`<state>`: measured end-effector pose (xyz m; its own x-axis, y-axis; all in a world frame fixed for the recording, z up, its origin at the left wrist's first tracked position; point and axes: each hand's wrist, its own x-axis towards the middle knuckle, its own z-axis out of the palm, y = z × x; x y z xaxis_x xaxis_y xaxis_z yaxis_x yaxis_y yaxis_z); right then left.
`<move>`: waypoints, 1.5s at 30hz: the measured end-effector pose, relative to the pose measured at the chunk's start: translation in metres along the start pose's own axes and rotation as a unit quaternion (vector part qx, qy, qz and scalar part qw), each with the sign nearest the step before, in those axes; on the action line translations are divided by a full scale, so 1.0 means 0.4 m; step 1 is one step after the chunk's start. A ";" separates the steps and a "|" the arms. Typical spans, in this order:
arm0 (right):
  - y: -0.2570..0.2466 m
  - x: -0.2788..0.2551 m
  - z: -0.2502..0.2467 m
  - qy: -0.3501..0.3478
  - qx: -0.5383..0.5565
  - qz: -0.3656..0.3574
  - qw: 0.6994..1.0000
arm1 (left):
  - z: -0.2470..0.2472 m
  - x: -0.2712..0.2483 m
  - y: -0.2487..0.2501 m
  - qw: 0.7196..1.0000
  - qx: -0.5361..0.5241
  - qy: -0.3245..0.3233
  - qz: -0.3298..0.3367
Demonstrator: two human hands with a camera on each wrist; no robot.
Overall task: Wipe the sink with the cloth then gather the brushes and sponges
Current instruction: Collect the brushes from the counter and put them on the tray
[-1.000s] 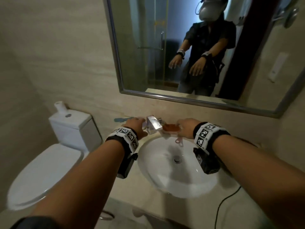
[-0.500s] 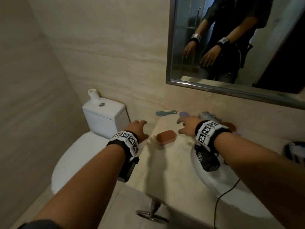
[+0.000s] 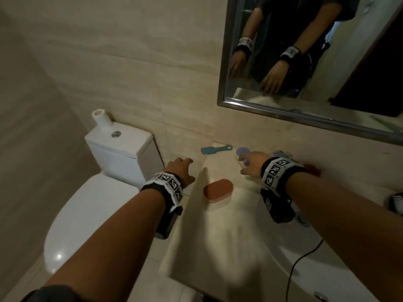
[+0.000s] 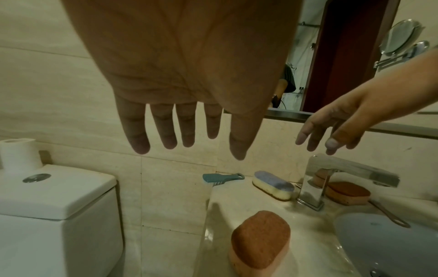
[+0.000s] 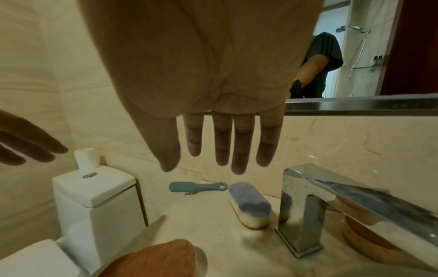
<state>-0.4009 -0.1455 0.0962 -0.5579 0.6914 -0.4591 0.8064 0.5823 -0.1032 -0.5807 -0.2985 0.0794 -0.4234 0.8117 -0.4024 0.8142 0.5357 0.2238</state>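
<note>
An orange-brown sponge lies on the beige counter left of the white sink. A blue-topped scrub brush sits beside the chrome tap, and a teal brush lies by the wall. A second orange sponge sits behind the tap. My right hand hovers open above the blue brush. Left of the counter edge, my left hand hangs open and holds nothing. No cloth is in view.
A white toilet with its cistern and a paper roll stands left of the counter. A mirror hangs above. A black cable crosses the sink rim. A dark object shows at the right edge.
The view has swung left from the sink toward the toilet. An orange sponge now lies on the left counter. My right hand has moved left and forward over the blue brush.
</note>
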 end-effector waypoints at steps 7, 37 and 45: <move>0.014 0.194 0.028 -0.015 0.003 -0.025 1.000 | 0.027 0.168 0.024 0.999 -0.017 -0.041 -0.012; 0.002 0.603 0.098 0.003 0.065 -0.063 0.996 | 0.128 0.626 0.037 0.984 -0.173 -0.018 0.023; -0.008 0.575 0.073 0.031 0.071 -0.045 0.996 | 0.090 0.589 0.047 0.974 -0.214 0.058 0.039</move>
<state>-0.5261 -0.0009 -0.0347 -0.6364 0.6666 -0.3880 0.7700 0.5791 -0.2680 -0.6509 -0.1058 -0.0432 -0.4301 0.8610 -0.2716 0.6164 0.4998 0.6085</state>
